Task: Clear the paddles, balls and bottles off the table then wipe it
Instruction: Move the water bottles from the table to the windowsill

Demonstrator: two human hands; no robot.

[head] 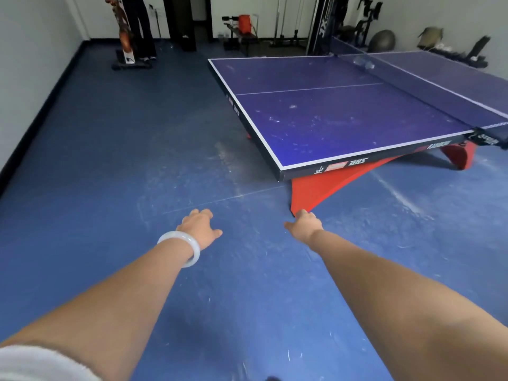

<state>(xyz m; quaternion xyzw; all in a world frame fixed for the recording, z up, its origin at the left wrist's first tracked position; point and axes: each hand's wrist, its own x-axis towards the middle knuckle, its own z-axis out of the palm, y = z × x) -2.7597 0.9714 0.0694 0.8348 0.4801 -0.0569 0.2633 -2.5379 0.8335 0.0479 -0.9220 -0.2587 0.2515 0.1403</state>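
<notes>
A blue table tennis table (pixel 316 119) on red legs stands ahead to the right, its top scuffed with pale marks. Near the net (pixel 428 86), on the far half, lies a clear plastic bottle (pixel 363 63), blurred. My left hand (pixel 199 226), with a pale bangle on the wrist, and my right hand (pixel 303 225) reach forward over the floor, short of the table's near corner. Both hold nothing, and their fingers hang loosely curled. I see no paddles or balls.
Blue floor spreads to the left and front. A person (pixel 140 26) stands at the back left beside a stand. Gym equipment, a bench with an orange object (pixel 244 23) and an exercise ball (pixel 381 41) line the back wall.
</notes>
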